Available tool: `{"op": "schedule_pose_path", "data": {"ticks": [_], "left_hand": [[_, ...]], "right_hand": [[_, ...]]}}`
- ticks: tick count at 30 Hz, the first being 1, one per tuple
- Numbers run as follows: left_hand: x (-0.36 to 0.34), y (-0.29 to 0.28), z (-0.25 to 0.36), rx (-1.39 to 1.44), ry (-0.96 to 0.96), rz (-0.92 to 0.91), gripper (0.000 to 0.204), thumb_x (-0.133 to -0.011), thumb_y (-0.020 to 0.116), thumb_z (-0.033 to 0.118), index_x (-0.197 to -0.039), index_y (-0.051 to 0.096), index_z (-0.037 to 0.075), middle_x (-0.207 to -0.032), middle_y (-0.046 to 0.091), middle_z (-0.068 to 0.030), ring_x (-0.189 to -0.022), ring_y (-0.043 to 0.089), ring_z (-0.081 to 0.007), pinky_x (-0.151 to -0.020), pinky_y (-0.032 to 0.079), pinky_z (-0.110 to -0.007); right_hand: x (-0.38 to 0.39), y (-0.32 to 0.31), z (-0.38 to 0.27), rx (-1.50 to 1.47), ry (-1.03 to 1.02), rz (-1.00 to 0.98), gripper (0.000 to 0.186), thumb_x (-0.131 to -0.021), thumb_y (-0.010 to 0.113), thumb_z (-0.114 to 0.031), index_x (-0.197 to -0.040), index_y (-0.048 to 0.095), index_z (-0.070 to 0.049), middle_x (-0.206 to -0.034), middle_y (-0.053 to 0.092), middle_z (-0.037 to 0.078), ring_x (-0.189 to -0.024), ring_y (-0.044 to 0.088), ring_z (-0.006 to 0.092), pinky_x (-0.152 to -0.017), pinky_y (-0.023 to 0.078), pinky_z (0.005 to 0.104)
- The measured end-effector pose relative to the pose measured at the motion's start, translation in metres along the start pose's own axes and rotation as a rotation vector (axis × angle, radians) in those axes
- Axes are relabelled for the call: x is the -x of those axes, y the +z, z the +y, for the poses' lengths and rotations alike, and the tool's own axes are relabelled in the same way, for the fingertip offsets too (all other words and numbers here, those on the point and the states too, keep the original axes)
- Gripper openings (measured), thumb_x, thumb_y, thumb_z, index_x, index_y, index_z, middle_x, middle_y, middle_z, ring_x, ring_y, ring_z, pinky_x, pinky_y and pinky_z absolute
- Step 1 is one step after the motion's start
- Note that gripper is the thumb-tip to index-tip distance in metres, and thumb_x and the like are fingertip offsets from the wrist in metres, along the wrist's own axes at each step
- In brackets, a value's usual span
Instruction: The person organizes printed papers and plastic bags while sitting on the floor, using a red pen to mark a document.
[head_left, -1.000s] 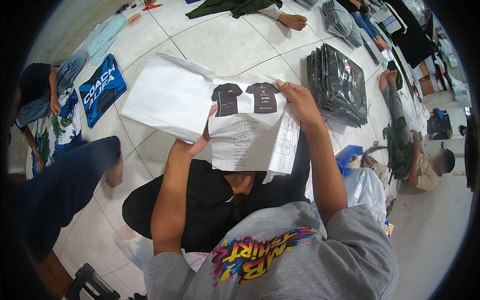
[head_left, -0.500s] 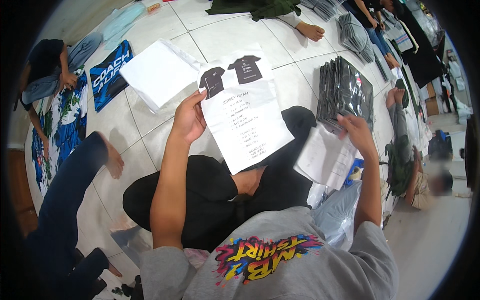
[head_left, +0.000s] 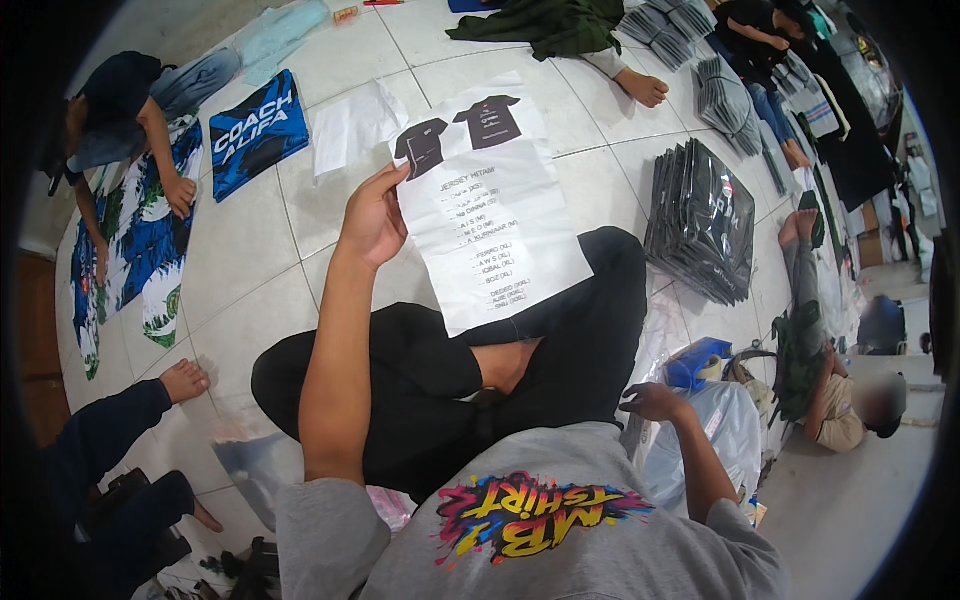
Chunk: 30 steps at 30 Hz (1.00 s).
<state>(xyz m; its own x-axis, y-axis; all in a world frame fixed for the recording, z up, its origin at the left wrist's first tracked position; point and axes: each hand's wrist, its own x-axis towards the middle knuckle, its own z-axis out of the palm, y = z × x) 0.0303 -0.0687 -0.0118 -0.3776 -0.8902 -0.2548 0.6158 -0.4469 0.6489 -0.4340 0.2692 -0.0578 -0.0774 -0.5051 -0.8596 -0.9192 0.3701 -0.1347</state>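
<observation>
Head view: the left hand (head_left: 376, 215) is holding a sheet (head_left: 505, 235) by its upper left edge, the thumb and fingers pinching the paper. The sheet is hanging at a tilt above the crossed legs (head_left: 420, 355), showing two dark shirt pictures over a printed list. The right hand (head_left: 657, 402) is staying low, near a plastic bag (head_left: 710, 435) and a tape dispenser (head_left: 695, 365); its fingers are bending loosely, and I cannot tell their gap. Black packs (head_left: 700, 220) are standing stacked on the floor (head_left: 240, 290) beyond the right knee. A blue pack (head_left: 258, 135) and a white paper (head_left: 355, 125) are lying beyond the left hand. At far left, a co-worker's hand (head_left: 180, 195) is reaching over a patterned garment (head_left: 140, 260).
</observation>
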Motion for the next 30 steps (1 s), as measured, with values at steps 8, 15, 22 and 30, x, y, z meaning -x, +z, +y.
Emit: {"op": "schedule_pose_path", "data": {"ticks": [8,15,22,30], "left_hand": [[0.007,-0.004,0.006,-0.121,0.125,0.07,0.021,-0.102,0.056,0.017,-0.118,0.063,0.005,-0.11,0.071,-0.0039,-0.097,0.07,-0.0139,-0.084,0.058,-0.03],[0.042,-0.07,0.083,-0.373,0.368,0.259,0.027,-0.103,0.056,0.016,-0.127,0.061,0.004,-0.117,0.07,-0.0053,-0.105,0.068,-0.0172,-0.093,0.055,-0.033],[0.125,-0.154,0.138,-0.296,0.403,0.458,0.022,-0.104,0.052,0.012,-0.122,0.059,0.001,-0.12,0.069,-0.0113,-0.112,0.068,-0.0208,-0.099,0.053,-0.038],[0.129,-0.18,0.11,-0.229,0.468,0.621,0.026,-0.102,0.052,0.014,-0.123,0.061,0.001,-0.116,0.071,-0.0111,-0.108,0.07,-0.0222,-0.095,0.055,-0.035]], "right_hand": [[0.021,-0.085,-0.096,-0.156,-0.168,0.856,0.023,-0.098,0.067,-0.024,-0.102,0.071,-0.001,-0.085,0.072,0.017,-0.076,0.071,0.0294,-0.071,0.055,0.0395],[-0.054,-0.107,-0.234,-0.678,-0.796,0.542,0.036,-0.095,0.071,-0.032,-0.117,0.07,-0.004,-0.106,0.072,0.019,-0.092,0.072,0.0282,-0.082,0.056,0.0365],[-0.197,-0.102,-0.286,-0.025,-0.684,0.58,0.067,-0.087,0.077,-0.036,-0.142,0.055,-0.004,-0.15,0.045,0.03,-0.14,0.043,0.044,-0.114,0.04,0.0502],[-0.306,-0.151,-0.372,-0.053,-0.447,0.88,0.09,-0.087,0.075,-0.046,-0.154,0.036,-0.001,-0.16,0.027,0.032,-0.149,0.026,0.0473,-0.117,0.034,0.0559]]}}
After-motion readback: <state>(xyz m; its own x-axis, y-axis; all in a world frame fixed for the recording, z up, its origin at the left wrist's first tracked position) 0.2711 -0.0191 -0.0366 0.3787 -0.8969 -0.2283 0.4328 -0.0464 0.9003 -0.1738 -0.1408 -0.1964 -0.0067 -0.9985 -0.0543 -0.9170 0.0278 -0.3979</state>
